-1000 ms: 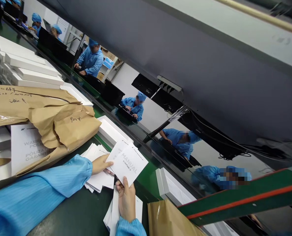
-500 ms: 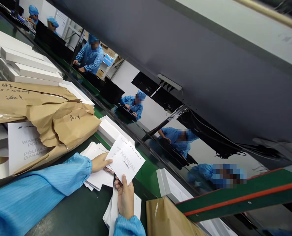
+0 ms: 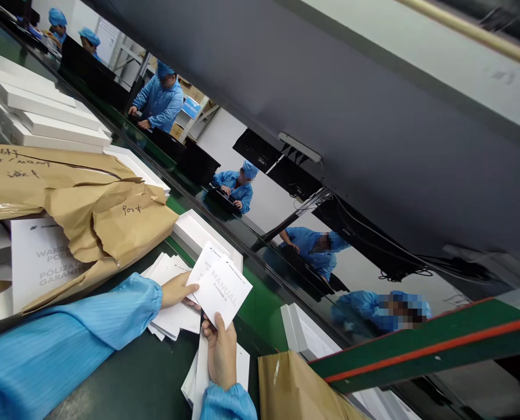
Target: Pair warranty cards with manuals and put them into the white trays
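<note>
My left hand (image 3: 177, 290) pinches the edge of a white warranty leaflet (image 3: 207, 260), thumb on top. A white manual (image 3: 230, 293) overlaps the front of that leaflet, gripped at its lower edge between the thumb and fingers of my right hand (image 3: 223, 354). Both booklets are held together above the bench, partly covering each other. Under my left hand lies a loose pile of white leaflets (image 3: 172, 318). Another stack of white booklets (image 3: 243, 368) sits beneath my right hand and is partly hidden by it.
Torn brown paper packages (image 3: 128, 227) lie left, one showing warranty booklets (image 3: 45, 262). Behind them are stacked white boxes (image 3: 53, 119). An open white box (image 3: 194, 230) stands beyond my hands, near the green conveyor (image 3: 264, 303). A brown package (image 3: 295, 385) is at right. Co-workers sit across.
The manual has shifted slightly left, covering a little more of the warranty leaflet. Both hands keep their grip, and the view has moved slightly.
</note>
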### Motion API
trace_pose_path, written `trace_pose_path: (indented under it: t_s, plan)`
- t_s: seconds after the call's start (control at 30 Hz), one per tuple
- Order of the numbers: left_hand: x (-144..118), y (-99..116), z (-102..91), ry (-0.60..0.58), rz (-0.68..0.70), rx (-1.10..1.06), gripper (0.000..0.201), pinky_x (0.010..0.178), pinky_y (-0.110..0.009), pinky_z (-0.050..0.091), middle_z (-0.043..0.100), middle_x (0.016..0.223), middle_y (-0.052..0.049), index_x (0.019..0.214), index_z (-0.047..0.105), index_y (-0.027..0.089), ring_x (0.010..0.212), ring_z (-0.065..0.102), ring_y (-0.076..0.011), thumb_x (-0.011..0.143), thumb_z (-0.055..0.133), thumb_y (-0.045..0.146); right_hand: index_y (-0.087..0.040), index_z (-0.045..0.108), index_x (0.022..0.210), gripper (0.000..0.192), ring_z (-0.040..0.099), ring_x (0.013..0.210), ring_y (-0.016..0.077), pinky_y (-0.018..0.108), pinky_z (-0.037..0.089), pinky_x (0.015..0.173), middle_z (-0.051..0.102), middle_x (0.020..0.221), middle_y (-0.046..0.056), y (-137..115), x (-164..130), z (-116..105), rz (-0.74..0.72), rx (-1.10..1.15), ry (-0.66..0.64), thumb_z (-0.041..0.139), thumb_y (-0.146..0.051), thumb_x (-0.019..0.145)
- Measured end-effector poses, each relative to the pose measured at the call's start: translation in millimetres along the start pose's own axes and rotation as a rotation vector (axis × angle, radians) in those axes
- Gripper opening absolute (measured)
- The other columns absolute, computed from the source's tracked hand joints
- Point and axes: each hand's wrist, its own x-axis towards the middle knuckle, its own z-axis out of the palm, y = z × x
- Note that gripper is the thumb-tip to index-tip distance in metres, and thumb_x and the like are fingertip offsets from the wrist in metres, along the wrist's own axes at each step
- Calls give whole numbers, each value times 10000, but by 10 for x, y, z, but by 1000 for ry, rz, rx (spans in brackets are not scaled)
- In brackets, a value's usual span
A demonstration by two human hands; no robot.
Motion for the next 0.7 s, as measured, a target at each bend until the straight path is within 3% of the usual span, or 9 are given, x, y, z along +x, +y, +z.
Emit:
trace_pose_path:
  t_s: [0.1,0.23,0.33,0.47,0.6,0.7]
  plan:
    - [-8,-21,5,-23,16,36,515,491,-226,401,617,733,-63,1089,328,146,575,590,-158,674,492,405,-135,388,1019,416,460,482,67,178,348,435,559,638,-2,19,11,-1,-35,-2,44,544,-326,683]
    - [26,-99,-10,-3,41,205,342,358,-166,306,583,506,1,1005,351,138,383,517,-102,734,417,335,-163,391,996,376,453,466,68,185,345,429,559,624,-13,20,9,-1,-89,13,119,526,-345,696]
    - [156,-73,-102,174,105,292,187,354,-159,293,547,447,44,900,386,158,329,459,-72,754,385,275,-194,387,989,358,466,471,77,199,356,436,562,623,-20,9,6,-21,-100,38,162,517,-360,699]
    - [521,148,-327,387,138,315,118,396,-163,316,493,444,62,821,430,136,361,417,-47,772,383,233,-216,408,960,361,483,484,103,233,382,448,572,639,-9,21,31,-75,-95,52,198,534,-395,673]
    - [919,378,-490,400,85,289,226,520,-225,425,538,713,1,865,498,100,578,509,-88,775,409,288,-228,409,938,374,483,482,114,244,387,443,585,631,-5,95,97,-137,-99,42,211,539,-430,651]
    - [1089,482,-532,354,165,220,263,659,-308,444,516,931,-39,959,486,120,783,516,-143,771,420,291,-238,426,880,327,482,462,121,251,375,412,590,617,-4,163,157,-178,-103,32,239,529,-443,648]
